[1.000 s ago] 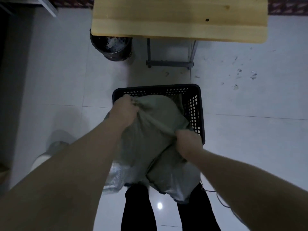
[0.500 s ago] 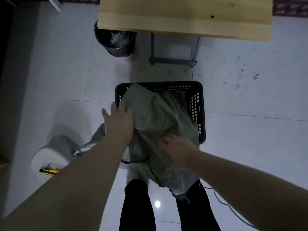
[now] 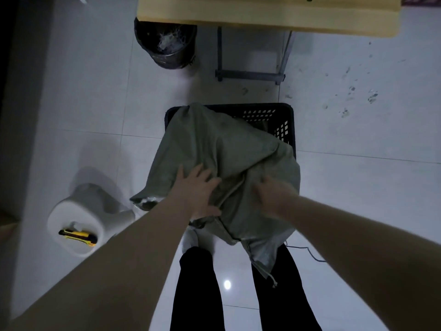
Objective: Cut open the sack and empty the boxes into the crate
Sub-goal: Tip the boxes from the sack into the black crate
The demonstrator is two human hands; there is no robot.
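A grey-green woven sack (image 3: 214, 149) is draped over the black perforated crate (image 3: 286, 125) on the tiled floor, covering most of it and hanging down toward my legs. My left hand (image 3: 198, 189) lies flat on the sack's near side with fingers spread. My right hand (image 3: 274, 194) rests on the sack just right of a raised seam, fingers curled loosely, blurred. A strip of silvery inner lining (image 3: 148, 201) shows at the sack's left edge. No boxes are visible; the sack hides the crate's inside.
A white stool (image 3: 78, 225) stands at the left with a yellow utility knife (image 3: 78, 236) on it. A black waste bin (image 3: 167, 44) and a wooden table (image 3: 267, 15) with a metal frame stand beyond the crate. A thin cord (image 3: 307, 253) lies by my right leg.
Both hands have let go of the bunched sack and slid back toward me, now lying on its near side. The sack has spread out over the crate.
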